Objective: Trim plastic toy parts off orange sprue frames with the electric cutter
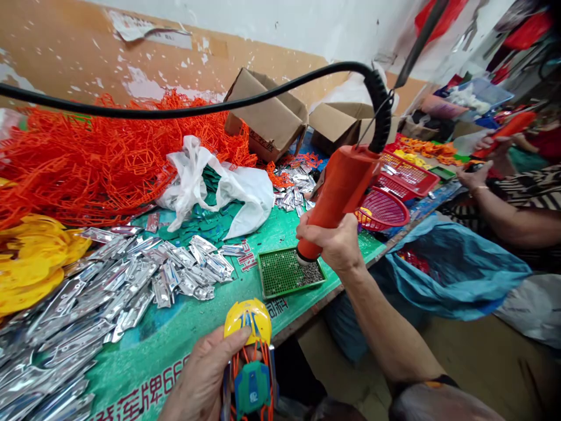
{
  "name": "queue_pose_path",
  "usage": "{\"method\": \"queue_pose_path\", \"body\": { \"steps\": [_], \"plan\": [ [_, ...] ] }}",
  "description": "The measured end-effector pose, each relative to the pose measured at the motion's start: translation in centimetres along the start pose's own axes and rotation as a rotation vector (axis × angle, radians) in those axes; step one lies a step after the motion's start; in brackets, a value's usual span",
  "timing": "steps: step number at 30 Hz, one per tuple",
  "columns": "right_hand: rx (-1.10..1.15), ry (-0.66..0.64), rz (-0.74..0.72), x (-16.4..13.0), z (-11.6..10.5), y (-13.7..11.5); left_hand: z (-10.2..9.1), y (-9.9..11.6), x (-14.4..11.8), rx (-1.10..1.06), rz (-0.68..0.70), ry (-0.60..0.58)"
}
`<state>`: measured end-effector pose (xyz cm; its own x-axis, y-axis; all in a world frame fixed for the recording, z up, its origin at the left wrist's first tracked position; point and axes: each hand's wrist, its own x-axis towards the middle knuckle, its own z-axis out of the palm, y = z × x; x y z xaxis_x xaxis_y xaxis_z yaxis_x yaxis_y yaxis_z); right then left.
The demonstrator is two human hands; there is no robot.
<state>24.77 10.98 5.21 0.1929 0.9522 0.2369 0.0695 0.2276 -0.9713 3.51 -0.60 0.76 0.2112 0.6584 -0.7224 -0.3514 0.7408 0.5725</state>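
My left hand (205,365) is closed round a small plastic assembly (253,389), at the bottom middle of the head view. It has a yellow rounded end, a teal block, orange strips and shiny sides; my thumb presses on the yellow part. My right hand (339,242) grips an orange electric screwdriver (335,196), tilted with its tip down. The tip is over the green tray (269,292) of small metal screws; whether it touches them I cannot tell. A black cable (197,110) runs from the tool's top to the left.
Shiny metal pieces (131,280) and yellow parts (30,263) lie left, with tangled orange strips (87,158) behind. Beyond are a white bag (249,193), cardboard boxes (267,111) and red baskets (385,207). A blue bag (456,263) hangs at the table edge; a co-worker's arm (512,213) is right.
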Motion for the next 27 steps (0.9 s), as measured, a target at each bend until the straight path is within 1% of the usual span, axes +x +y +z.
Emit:
{"method": "queue_pose_path", "body": {
  "steps": [4,11,18,27],
  "plan": [
    [0.001,0.013,-0.008,-0.06,0.03,0.23,-0.06,-0.09,0.07,-0.003,0.005,-0.013],
    [0.078,0.038,-0.017,-0.05,0.11,0.55,-0.07,-0.08,0.14,0.025,0.002,-0.024],
    [0.053,0.038,-0.019,-0.08,0.12,0.41,0.21,0.11,-0.03,0.014,0.009,-0.054],
    [-0.006,0.040,-0.008,-0.24,0.26,-0.02,-0.15,-0.33,0.34,0.007,0.021,-0.064]
  ]
}}
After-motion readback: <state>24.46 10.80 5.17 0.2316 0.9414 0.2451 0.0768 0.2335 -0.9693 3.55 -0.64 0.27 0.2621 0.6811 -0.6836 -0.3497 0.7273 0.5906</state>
